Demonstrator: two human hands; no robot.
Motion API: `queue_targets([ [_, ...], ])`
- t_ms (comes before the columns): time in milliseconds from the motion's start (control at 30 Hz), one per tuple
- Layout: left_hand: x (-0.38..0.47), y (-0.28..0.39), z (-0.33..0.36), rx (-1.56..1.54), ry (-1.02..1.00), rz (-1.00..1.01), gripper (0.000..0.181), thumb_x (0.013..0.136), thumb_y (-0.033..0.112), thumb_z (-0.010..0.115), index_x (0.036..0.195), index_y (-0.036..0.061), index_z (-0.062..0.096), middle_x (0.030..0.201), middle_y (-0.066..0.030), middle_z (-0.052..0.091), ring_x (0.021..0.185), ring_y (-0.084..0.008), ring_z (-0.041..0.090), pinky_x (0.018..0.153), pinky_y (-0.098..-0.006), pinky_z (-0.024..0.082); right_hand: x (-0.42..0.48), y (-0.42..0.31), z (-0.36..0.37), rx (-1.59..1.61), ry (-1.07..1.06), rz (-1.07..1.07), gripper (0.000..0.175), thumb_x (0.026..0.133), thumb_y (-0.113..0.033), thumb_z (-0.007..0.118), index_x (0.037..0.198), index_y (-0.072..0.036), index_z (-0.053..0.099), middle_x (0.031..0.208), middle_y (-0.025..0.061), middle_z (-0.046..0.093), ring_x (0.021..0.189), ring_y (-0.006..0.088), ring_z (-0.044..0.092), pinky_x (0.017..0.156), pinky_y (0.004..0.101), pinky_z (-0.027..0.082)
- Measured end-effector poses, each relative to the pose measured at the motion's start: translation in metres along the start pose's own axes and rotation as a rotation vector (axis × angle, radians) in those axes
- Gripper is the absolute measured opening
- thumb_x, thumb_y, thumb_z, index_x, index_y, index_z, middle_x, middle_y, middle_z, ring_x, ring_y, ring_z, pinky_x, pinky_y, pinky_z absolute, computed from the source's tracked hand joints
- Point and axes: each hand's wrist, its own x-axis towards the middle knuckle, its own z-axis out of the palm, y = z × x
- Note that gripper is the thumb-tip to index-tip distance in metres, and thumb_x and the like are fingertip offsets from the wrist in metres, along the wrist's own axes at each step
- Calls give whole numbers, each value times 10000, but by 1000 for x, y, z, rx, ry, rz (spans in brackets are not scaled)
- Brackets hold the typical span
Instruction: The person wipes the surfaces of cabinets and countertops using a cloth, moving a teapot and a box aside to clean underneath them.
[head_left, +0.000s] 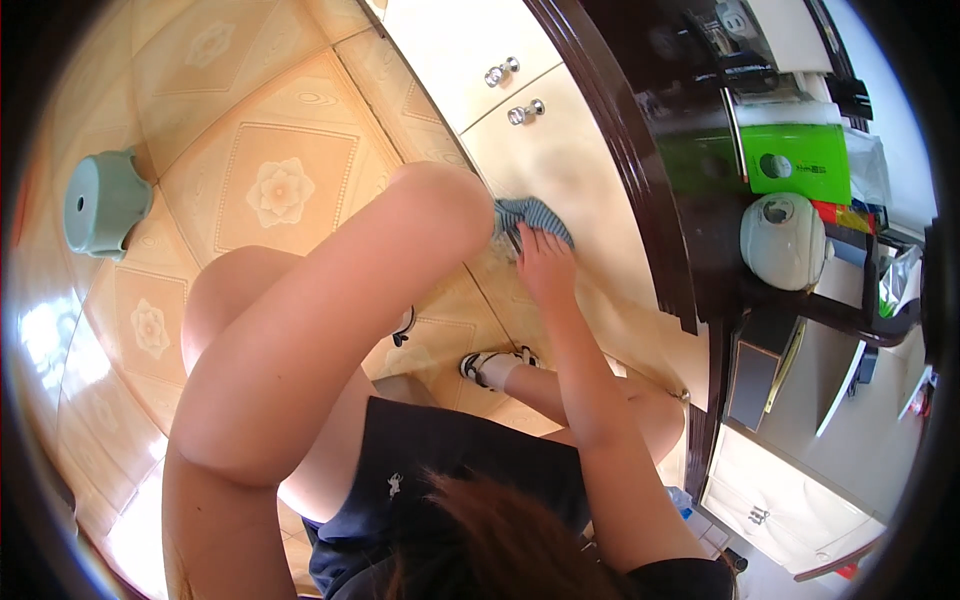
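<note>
A blue-grey striped cloth (536, 216) is bunched against the lower part of a cream cabinet door (559, 157). My right hand (546, 262) is on it, fingers bent over its near edge and gripping it. My left forearm reaches across from the lower left. The bent wrist and back of my left hand (448, 201) end right beside the cloth's left end, and its fingers are hidden, so their hold cannot be seen. Two crystal-like knobs, the nearer one (525, 112) on this door, sit above the cloth in the picture.
A pale green plastic stool (109, 202) stands on the patterned tile floor (281, 191) at left. The dark counter (697, 217) overhangs at right, bearing a green box (799, 163) and a white rounded appliance (784, 240). My bent legs and shoes are close below my arms.
</note>
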Motion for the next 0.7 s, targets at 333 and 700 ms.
queue_targets([
  [333, -22, 29, -12, 128, -41, 35, 240, 882, 188, 546, 826, 8, 695, 868, -164, 675, 830, -319, 666, 706, -443, 526, -82, -14, -123, -12, 26, 283, 433, 816, -113, 623, 1241, -35, 599, 1053, 168, 650, 1015, 358, 598, 952, 463, 446],
  [700, -27, 110, 14, -265, -7, 493, 328, 1004, 261, 437, 1058, -10, 615, 983, -187, 664, 942, -345, 627, 847, -407, 482, -140, -56, -249, 1900, 475, 1078, 246, 960, -134, 559, 1100, 60, 616, 1048, 108, 648, 968, 176, 598, 896, 315, 459],
])
